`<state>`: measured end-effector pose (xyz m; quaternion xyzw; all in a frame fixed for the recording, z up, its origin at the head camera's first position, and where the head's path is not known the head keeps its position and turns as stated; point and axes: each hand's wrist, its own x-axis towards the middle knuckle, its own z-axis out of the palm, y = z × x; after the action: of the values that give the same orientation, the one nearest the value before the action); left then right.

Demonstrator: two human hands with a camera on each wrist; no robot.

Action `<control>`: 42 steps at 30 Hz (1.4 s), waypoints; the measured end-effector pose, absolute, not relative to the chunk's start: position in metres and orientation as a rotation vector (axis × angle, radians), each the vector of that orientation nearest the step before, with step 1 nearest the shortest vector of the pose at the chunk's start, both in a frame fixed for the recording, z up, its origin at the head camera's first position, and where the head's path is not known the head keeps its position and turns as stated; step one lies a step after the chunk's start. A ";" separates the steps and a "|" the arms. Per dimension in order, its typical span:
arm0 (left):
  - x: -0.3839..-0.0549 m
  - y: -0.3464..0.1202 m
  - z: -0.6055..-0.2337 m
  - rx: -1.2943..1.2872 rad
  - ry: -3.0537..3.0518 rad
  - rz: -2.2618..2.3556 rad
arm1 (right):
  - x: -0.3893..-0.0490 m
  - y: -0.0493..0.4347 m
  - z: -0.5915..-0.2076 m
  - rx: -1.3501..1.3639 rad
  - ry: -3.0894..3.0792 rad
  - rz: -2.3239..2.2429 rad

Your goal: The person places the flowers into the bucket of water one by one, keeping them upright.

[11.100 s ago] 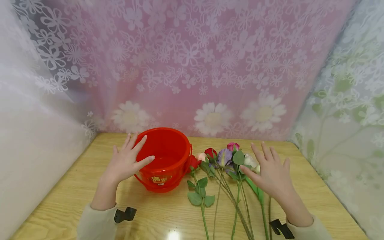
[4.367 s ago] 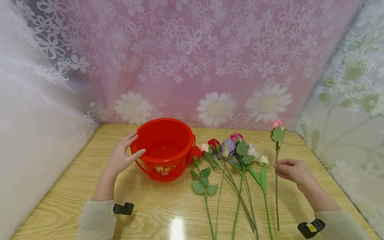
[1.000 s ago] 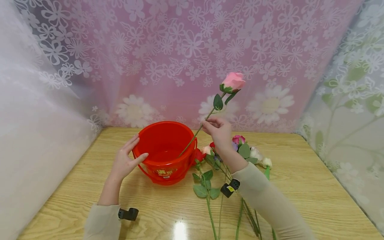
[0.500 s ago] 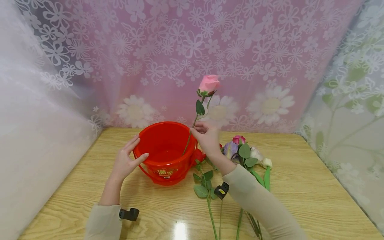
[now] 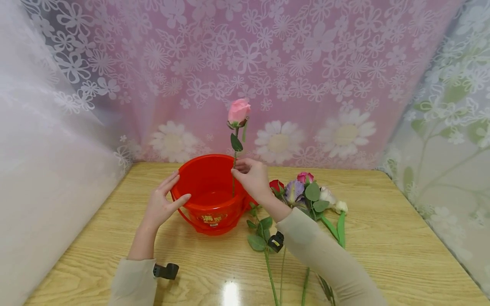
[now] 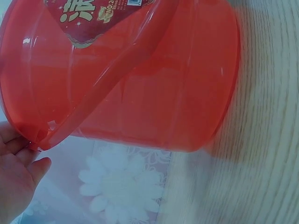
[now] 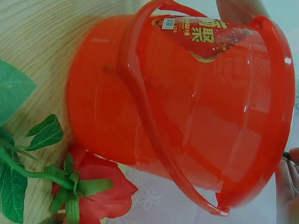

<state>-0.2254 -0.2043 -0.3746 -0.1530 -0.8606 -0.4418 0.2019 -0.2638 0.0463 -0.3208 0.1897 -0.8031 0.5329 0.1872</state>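
Note:
A red plastic bucket [image 5: 226, 225] with a gold-lettered label stands left of the table's middle. My left hand [image 5: 160, 206] rests against its left rim, fingers fairly straight and thumb spread to the front; the left wrist view shows those fingers [image 6: 14, 144] at the rim by the handle joint. Over the bucket's right rim, my right hand [image 5: 252, 180] pinches the stem of a pink rose [image 5: 239, 112] between thumb and fingers. The rose stands nearly upright, bloom well above the rim, lower stem inside the bucket. In the right wrist view, only part of that hand [image 7: 287, 182] shows.
Right of the bucket lie several artificial flowers: a red rose [image 5: 276, 186], a purple flower [image 5: 294, 191], a magenta rose [image 5: 305, 177] and a white tulip [image 5: 340, 207]. Another red rose [image 7: 100, 186] lies close beside the bucket. My right forearm [image 5: 329, 259] passes over their stems. A floral curtain [image 5: 325, 55] hangs behind the table.
From the table's right side, my right hand has brought the pink rose left to the bucket. In the last second it has moved further left and turned nearly upright. The left hand stays put.

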 end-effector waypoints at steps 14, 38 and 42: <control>-0.226 -0.204 -0.374 -0.422 -2.406 -1.252 | -0.262 0.038 -0.322 0.566 -2.366 1.391; -0.227 -0.204 -0.375 -0.427 -2.391 -1.300 | -0.250 0.062 -0.321 0.596 -2.446 1.467; -0.227 -0.205 -0.375 -0.430 -2.388 -1.288 | -0.248 0.070 -0.320 0.573 -2.456 1.465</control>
<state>-0.2275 -0.2046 -0.3748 -0.1535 -0.8525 -0.4597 0.1958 -0.2479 0.0696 -0.3203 0.1952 -0.8368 0.4991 0.1121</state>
